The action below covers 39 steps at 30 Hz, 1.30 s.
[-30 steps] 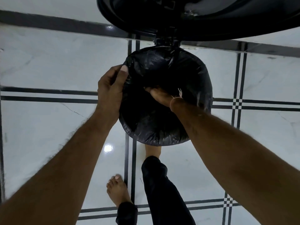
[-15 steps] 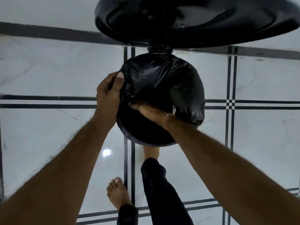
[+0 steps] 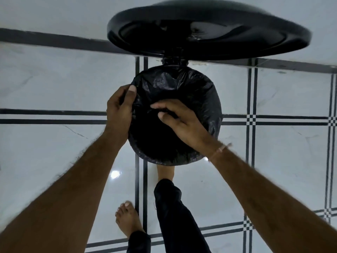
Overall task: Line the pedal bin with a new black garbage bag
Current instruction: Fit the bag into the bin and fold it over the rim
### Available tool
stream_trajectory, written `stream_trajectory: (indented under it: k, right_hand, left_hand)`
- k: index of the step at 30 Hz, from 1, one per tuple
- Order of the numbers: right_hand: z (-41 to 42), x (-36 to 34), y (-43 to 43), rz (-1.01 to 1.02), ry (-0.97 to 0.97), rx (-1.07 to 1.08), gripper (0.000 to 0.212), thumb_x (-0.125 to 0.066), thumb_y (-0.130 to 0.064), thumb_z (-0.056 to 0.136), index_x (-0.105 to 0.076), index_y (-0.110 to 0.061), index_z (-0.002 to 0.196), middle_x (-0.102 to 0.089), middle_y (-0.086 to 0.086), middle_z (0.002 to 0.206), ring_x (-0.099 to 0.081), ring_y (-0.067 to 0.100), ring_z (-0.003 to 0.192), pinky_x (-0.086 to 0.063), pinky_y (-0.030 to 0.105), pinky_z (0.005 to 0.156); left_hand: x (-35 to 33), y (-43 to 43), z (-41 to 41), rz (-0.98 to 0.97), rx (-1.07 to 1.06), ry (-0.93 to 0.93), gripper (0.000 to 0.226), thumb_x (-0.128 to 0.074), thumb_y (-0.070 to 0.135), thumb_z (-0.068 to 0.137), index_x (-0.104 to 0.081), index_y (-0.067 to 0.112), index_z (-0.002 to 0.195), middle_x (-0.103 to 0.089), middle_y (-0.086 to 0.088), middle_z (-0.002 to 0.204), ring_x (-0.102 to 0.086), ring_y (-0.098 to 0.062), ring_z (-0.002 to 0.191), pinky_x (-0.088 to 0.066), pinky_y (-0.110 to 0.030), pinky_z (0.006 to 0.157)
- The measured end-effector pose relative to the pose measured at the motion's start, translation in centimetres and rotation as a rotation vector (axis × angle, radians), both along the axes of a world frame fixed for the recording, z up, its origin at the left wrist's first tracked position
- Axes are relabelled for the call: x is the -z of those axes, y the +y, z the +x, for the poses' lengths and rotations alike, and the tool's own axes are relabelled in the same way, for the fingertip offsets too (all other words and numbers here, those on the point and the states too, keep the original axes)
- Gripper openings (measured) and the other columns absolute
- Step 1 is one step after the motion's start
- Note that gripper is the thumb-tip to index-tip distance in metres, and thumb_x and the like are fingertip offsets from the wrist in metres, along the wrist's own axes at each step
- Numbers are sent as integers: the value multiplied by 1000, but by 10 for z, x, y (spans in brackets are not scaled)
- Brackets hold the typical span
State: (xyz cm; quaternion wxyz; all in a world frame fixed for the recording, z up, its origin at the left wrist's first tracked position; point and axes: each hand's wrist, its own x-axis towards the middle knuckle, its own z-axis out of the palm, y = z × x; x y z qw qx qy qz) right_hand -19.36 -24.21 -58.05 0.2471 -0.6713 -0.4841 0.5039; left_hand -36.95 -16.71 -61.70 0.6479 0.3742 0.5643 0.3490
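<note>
The round pedal bin stands on the floor below me, its mouth covered by a crinkled black garbage bag (image 3: 193,88) folded over the rim. The bin's black lid (image 3: 207,31) is raised behind it. My left hand (image 3: 119,110) pinches the bag's edge at the left rim, thumb on top. My right hand (image 3: 179,121) is over the bin's opening, fingers bent and pinching a fold of the bag near the middle. My right foot (image 3: 165,173) is at the bin's front base, where the pedal is hidden.
The floor is glossy white tile (image 3: 54,143) with black stripe lines. My bare left foot (image 3: 127,219) stands behind. A dark skirting band (image 3: 54,40) runs along the wall behind the bin.
My right hand has come up out of the bag and now pinches a fold near the opening's middle. The left hand keeps its hold on the left rim. The view has tilted slightly.
</note>
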Motion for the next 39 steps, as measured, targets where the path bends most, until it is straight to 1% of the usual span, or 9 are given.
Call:
stream_trajectory:
  k: [4,10,17,23,27,30,33,35,39]
  right_hand:
    - [3,46,65,-185,-82,-62,40,-62,-50,92,-69,-41,131,-58,-4,146,-53,16,137,-37,35,120]
    - [26,109,90,-518,-478,-197,60,-42,-54,106,-45,-20,156,-44,4,162,-35,31,153,-24,39,125]
    - [-7,-7,-18,22,-278,-4,39,-55,-36,101,-64,-27,139,-60,3,141,-54,21,134,-40,37,116]
    - [-33,17,-1,-631,71,-181,55,-51,-52,103,-44,-37,155,-36,-5,167,-30,20,154,-19,37,125]
    - [-25,58,15,-748,-161,-43,73,-53,-54,102,-31,-20,162,-32,8,169,-31,29,154,-20,33,123]
    - [-20,54,15,-650,-279,-87,45,-48,-35,107,-56,-15,147,-54,14,153,-49,33,142,-34,30,111]
    - [-16,15,-4,-136,-516,-6,34,-52,-41,97,-71,-24,119,-73,4,120,-68,30,110,-57,38,89]
    - [-13,-2,-3,162,-563,-15,39,-52,-46,96,-67,-29,127,-65,-3,130,-62,25,115,-54,36,91]
    - [-4,10,60,-53,-567,-160,49,-45,-58,98,-52,-43,144,-50,-4,152,-47,35,138,-44,54,108]
  left_hand:
    - [2,-2,0,4,9,-10,27,-55,30,105,-72,10,112,-72,-8,106,-68,-23,104,-55,-49,100]
    - [9,-2,1,21,14,-13,29,-56,31,105,-70,6,110,-67,-6,100,-64,-21,99,-53,-50,100]
    - [-2,0,3,-13,-9,26,27,-56,29,104,-71,7,112,-72,-4,102,-68,-19,100,-57,-42,96]
    - [-3,5,2,-69,10,36,21,-57,26,104,-71,11,109,-73,0,98,-70,-17,98,-59,-34,89]
    - [3,6,0,-72,-3,28,21,-59,29,102,-74,15,108,-75,-6,107,-71,-27,109,-58,-43,97]
    - [3,4,1,-79,-23,23,21,-59,28,102,-75,16,107,-75,-7,108,-70,-31,112,-57,-47,100]
    - [-1,4,2,-77,-38,31,26,-60,29,100,-74,10,109,-75,-15,111,-69,-36,112,-54,-53,102]
    - [-5,5,2,-86,-38,35,25,-59,29,101,-73,10,110,-75,-15,111,-70,-34,111,-54,-53,102]
    - [-6,5,2,-86,-15,46,27,-58,28,103,-71,8,114,-75,-10,109,-71,-28,108,-57,-43,99]
